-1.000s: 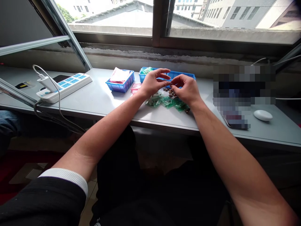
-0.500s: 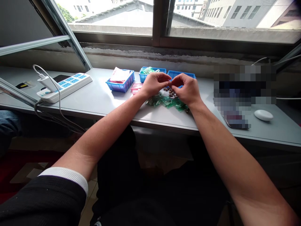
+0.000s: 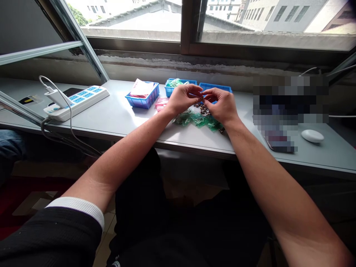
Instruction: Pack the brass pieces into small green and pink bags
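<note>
My left hand [image 3: 184,98] and my right hand [image 3: 221,105] meet fingertip to fingertip above the table. Both are closed in a pinch, and what sits between the fingertips is too small to name. Just below them lies a pile of small brown metal-looking parts [image 3: 204,110]. Nearer to me, several green clear plastic packets [image 3: 198,120] are spread on the tabletop. Pink packets [image 3: 161,103] lie left of my left hand. Behind the hands stand a blue bin with green packets [image 3: 180,82] and another blue bin [image 3: 215,87], partly hidden by my right hand.
A blue bin [image 3: 143,102] with pale pink packets stands on the white table [image 3: 122,116]. At the left lies a power strip [image 3: 83,101] with a plugged-in charger and cable. A white mouse [image 3: 312,136] and a blurred-out phone-like object [image 3: 280,144] are at the right.
The fingers of both hands have shifted slightly; the index fingers are a little more raised from the thumbs. The packets and bins stay in place.
</note>
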Motion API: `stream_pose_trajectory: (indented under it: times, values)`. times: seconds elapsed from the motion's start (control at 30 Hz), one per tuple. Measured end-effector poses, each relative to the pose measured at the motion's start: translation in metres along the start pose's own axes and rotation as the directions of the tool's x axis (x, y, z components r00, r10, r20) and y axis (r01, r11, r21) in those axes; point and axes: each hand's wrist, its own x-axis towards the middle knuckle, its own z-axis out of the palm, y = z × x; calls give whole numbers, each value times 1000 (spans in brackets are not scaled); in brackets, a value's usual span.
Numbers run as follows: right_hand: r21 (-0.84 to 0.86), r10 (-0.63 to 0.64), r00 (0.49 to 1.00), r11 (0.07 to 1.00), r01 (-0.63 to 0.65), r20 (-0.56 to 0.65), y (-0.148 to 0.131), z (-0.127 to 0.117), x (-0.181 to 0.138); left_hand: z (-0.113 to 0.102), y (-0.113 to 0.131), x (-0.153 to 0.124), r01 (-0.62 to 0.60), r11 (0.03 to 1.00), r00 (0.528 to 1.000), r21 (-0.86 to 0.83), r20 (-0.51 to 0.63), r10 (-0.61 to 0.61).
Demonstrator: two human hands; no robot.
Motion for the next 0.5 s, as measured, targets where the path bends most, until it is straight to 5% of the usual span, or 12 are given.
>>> stream_pose_trajectory:
  times: [0.3,0.5]
  values:
    - [-125,-67,996,990,60,-54,10,1,4,-4,4,-5,-67,970,994,232,98,45]
    - [-60,-67,998,996,68,9,9,4,2,-5,-3,-1,-94,978,994,188,76,81]
